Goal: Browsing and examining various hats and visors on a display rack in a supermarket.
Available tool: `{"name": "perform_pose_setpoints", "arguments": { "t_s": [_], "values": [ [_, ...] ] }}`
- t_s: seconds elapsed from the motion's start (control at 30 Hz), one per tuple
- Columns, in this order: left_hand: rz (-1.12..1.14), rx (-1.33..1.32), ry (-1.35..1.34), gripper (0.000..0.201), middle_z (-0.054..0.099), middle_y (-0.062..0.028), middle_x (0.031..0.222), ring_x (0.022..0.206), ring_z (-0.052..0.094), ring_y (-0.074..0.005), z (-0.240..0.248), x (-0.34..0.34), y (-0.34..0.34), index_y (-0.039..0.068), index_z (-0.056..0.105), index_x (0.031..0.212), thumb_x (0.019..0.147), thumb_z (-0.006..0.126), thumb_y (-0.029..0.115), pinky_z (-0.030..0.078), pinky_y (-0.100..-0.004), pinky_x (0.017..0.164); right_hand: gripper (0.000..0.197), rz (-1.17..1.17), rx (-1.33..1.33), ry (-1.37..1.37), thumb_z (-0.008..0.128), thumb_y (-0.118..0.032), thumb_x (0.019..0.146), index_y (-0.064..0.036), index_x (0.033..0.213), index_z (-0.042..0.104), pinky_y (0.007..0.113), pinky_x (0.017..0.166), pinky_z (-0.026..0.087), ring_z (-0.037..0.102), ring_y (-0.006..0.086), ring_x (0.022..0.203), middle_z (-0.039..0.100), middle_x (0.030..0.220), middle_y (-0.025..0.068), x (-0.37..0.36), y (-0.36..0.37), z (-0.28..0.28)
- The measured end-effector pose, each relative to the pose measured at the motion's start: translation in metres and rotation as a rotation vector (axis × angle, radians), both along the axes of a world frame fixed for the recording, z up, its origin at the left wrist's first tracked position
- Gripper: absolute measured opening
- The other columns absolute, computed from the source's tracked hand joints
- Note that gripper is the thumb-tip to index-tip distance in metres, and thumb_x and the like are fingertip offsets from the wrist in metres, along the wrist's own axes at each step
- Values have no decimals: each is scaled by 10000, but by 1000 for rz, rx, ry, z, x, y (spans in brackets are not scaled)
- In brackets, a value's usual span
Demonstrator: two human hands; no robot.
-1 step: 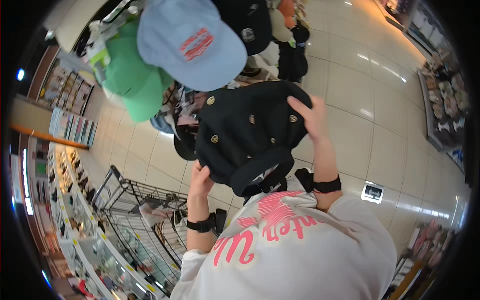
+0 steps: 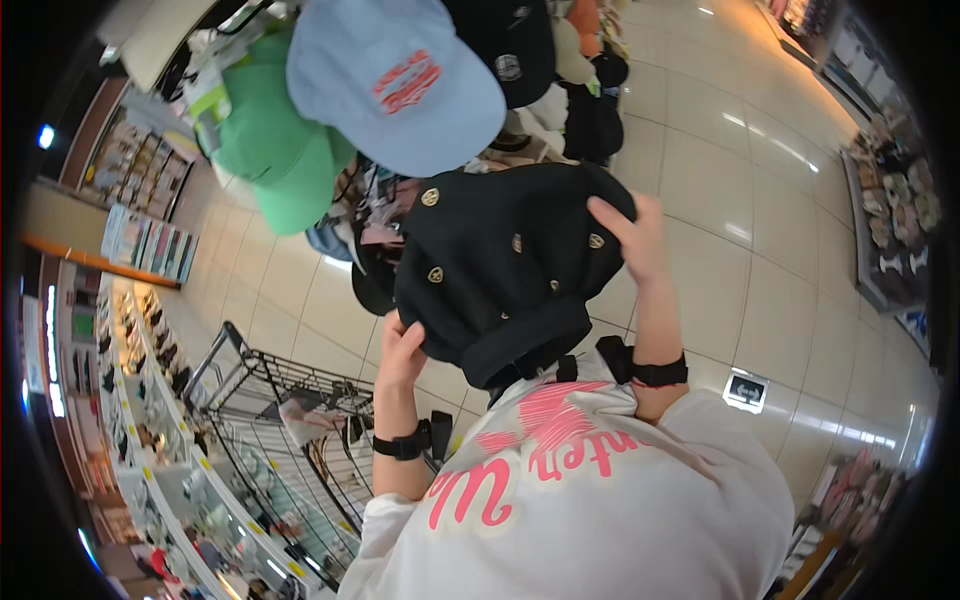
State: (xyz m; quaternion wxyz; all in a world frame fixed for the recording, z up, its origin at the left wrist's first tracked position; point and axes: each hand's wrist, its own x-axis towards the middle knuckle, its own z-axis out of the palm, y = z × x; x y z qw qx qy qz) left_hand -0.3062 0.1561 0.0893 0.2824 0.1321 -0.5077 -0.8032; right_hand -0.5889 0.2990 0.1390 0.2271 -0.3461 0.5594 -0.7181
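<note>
Lots of stuff crowding us up front: a light-blue cap (image 2: 400,85) w/ red lettering hangs right past the hat's far edge, overlapping a green cap (image 2: 275,140) on its L and a black cap (image 2: 505,50) on its R. Can't tell if the blue brim touches what we're holding. More hats behind, partly hidden, incl. a dark one (image 2: 372,280) peeking out L. Wire cart (image 2: 290,440) stands to our L, partly behind our L forearm, w/ some pale bundle inside, too blurry to ID. Shoe shelves (image 2: 150,380) further L; display rack (image 2: 890,220) far R, well apart from us. Tiled floor (image 2: 700,200) btwn, w/ a B&W floor sign (image 2: 745,391) to our R.

The black hat (image 2: 500,260) is up btwn both hands, in front of our white shirt (image 2: 620,510), below the blue cap in view. It's soft, wide & slouchy, dotted w/ small gold emblems, plus a plain band-like edge toward us. L hand (image 2: 402,352) pinches its L edge, fingers bent; R hand (image 2: 640,238) grips the R edge, thumb over the top, other fingers mostly hidden.
</note>
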Motion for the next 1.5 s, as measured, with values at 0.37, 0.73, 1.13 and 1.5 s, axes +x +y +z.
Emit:
{"name": "perform_pose_setpoints", "arguments": {
  "t_s": [0.37,0.73,1.13,1.5],
  "values": [
    [382,-1166,-284,280,586,-36,735,679,468,-149,75,-10,8,42,652,851,601,569,-56,387,-261,627,367,832,-13,473,692,-268,672,45,824,576,304,620,407,530,230,678,550,760,115,-3,19,29],
    [479,-1403,-474,492,480,-133,1161,1096,411,-315,89,-23,20,37,490,1152,674,578,-37,332,-379,929,217,442,71,619,654,-97,692,19,870,611,282,543,423,543,229,567,588,698,144,46,5,28],
    [315,-868,-443,731,228,-147,1368,1247,271,-233,35,-25,2,21,98,1361,800,547,159,204,-327,1018,321,270,-600,-651,436,-165,875,42,1116,486,343,870,430,543,238,999,541,1111,145,10,1,-19],
    [397,-357,-238,124,564,-6,779,740,519,-95,37,-35,7,14,566,859,766,569,96,404,-232,689,314,191,-679,-570,525,-154,831,64,1056,516,344,797,456,574,251,919,572,1034,159,-9,43,-37]
  ]
}}
